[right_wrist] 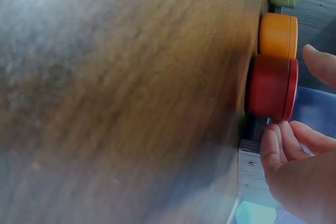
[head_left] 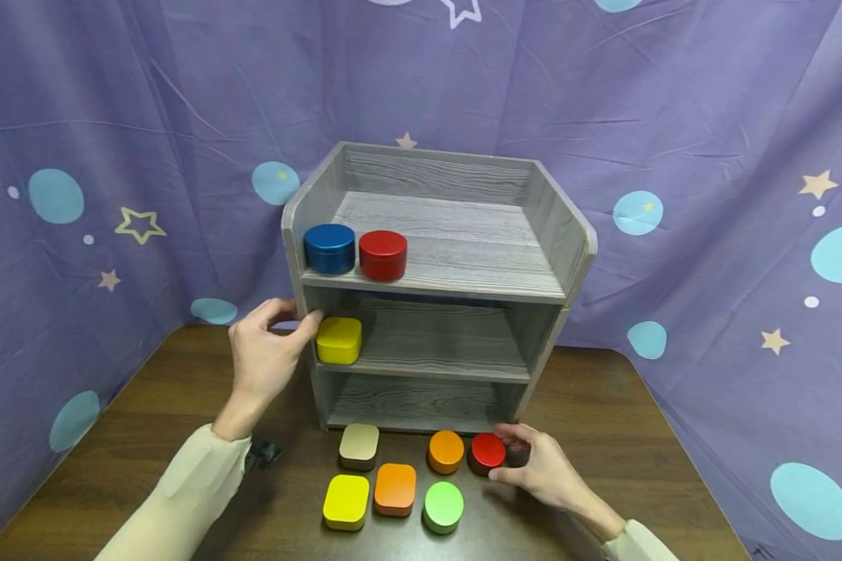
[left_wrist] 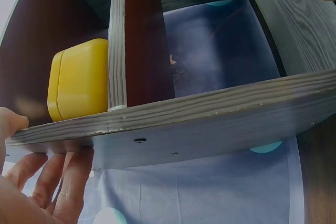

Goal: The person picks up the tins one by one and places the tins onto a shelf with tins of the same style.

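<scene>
My left hand (head_left: 263, 354) grips the left side panel of a grey wooden shelf (head_left: 435, 372), thumb inside the edge and fingers along the outer face. Just beside that thumb, a yellow square tin (left_wrist: 81, 82) stands on the middle level. On the table, my right hand (head_left: 543, 467) is at the right of a red round tin (head_left: 488, 450). Its thumb and fingers are spread, the fingertips (right_wrist: 281, 132) very near the tin's side; whether they touch it I cannot tell. An orange round tin (right_wrist: 277, 35) stands just beyond the red one.
On the top level sit a blue round tin (head_left: 330, 249) and another red round tin (head_left: 383, 255). Before the shelf are a beige square tin (head_left: 359, 444), a yellow square tin (head_left: 346, 502), an orange square tin (head_left: 395, 489) and a green round tin (head_left: 443, 506). A patterned purple curtain (head_left: 182, 195) hangs behind.
</scene>
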A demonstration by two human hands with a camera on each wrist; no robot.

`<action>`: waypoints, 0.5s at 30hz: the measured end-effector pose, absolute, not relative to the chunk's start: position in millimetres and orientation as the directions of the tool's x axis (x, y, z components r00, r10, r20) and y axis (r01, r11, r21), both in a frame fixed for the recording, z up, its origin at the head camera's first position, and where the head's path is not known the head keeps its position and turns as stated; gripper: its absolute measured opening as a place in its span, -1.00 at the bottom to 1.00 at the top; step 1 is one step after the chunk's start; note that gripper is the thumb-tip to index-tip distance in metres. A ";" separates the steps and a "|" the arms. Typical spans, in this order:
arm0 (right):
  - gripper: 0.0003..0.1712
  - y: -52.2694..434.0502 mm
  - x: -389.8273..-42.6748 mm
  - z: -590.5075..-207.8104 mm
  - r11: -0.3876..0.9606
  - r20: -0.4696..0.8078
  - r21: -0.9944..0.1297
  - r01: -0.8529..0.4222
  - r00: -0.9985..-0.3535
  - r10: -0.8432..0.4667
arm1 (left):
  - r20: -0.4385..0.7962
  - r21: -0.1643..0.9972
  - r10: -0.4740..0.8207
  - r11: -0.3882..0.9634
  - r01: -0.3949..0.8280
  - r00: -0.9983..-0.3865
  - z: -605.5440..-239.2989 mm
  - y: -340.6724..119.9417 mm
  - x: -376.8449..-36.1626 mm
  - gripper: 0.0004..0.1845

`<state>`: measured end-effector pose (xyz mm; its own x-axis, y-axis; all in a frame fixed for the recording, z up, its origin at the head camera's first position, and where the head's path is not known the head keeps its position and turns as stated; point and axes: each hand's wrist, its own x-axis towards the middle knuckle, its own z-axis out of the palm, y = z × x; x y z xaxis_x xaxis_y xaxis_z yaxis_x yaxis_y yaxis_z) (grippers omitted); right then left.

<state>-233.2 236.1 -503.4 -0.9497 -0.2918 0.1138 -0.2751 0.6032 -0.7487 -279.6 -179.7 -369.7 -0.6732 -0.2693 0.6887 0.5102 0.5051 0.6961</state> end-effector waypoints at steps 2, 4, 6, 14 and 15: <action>-0.19 235.5 -233.0 -504.6 0.612 0.107 -0.745 -0.267 -0.953 -0.285 | 0.689 0.697 -0.271 0.504 0.511 -0.673 -369.2 -179.3 -279.1 -0.83; -0.20 234.9 -232.7 -505.7 0.617 0.096 -0.744 -0.256 -0.955 -0.280 | 0.687 0.698 -0.271 0.504 0.509 -0.674 -369.1 -179.2 -278.6 -0.83; -0.20 234.3 -232.4 -507.1 0.620 0.085 -0.745 -0.246 -0.957 -0.277 | 0.685 0.698 -0.271 0.508 0.504 -0.676 -369.4 -179.4 -278.4 -0.83; -0.20 231.2 -231.6 -510.3 0.623 0.074 -0.748 -0.228 -0.962 -0.264 | 0.681 0.703 -0.269 0.502 0.505 -0.681 -369.6 -179.2 -278.3 -0.81; -0.20 230.8 -231.5 -510.5 0.625 0.075 -0.746 -0.229 -0.962 -0.263 | 0.681 0.704 -0.270 0.498 0.507 -0.681 -369.4 -179.1 -278.2 -0.81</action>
<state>-231.5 230.8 -510.5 -0.9619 -0.2626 0.0755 -0.2292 0.6250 -0.7462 -278.2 -179.1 -369.4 -0.6806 -0.2701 0.6811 0.5067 0.4980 0.7038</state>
